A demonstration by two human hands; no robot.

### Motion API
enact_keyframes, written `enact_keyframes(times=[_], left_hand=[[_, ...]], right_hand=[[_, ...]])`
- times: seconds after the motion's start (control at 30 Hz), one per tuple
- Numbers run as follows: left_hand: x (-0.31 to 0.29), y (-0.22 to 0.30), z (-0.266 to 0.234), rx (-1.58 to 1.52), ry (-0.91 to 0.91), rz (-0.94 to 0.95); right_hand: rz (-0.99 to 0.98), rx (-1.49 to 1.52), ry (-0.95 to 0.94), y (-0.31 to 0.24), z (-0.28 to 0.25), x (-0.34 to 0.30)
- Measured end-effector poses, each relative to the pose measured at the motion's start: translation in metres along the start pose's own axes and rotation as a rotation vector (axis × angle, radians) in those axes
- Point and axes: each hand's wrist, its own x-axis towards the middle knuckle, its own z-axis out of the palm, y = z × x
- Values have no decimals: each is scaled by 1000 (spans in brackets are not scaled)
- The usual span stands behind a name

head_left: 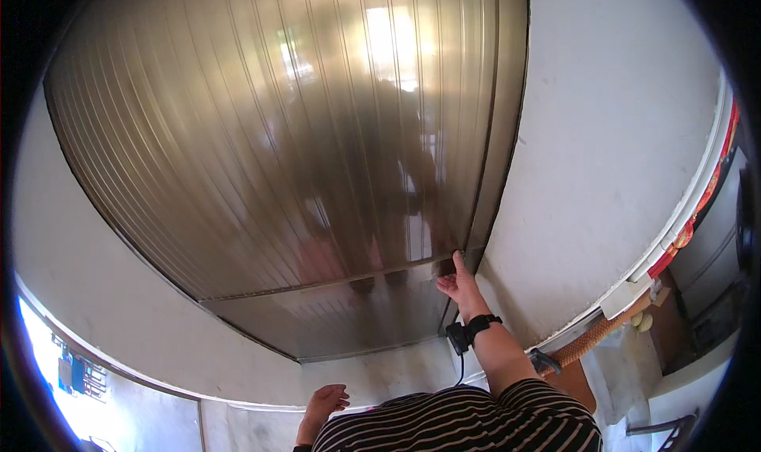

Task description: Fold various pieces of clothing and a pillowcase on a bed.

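A tall bronze-coloured metal door with vertical ridges fills the upper middle and mirrors the room. Below its crossbar is a smoother lower panel. My right hand is at the door's lower right, by the crossbar's end next to the side frame. Its thumb points up, apart from the fingers, which are against or just in front of the metal; exact contact cannot be made out. My left hand hangs low in front of my body, fingers loosely bent, with nothing seen in it.
White wall flanks the door. A black wrist device with a cable is strapped to my right wrist. At the lower right are an orange-brown ribbed hose and red decorations. Bright light and a blue object show at far left.
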Motion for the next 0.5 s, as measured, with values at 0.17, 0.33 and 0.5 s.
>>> enact_keyframes(times=[0.17, 0.33, 0.5], left_hand=[[26, 7, 24, 105, 33, -10], [18, 20, -10, 164, 125, -46], [41, 1, -14, 68, 96, -62]], right_hand=[[-39, 103, 20, -7, -30, 23], [-38, 159, -113, 17, 7, 11], [4, 127, -108, 26, 13, 1]])
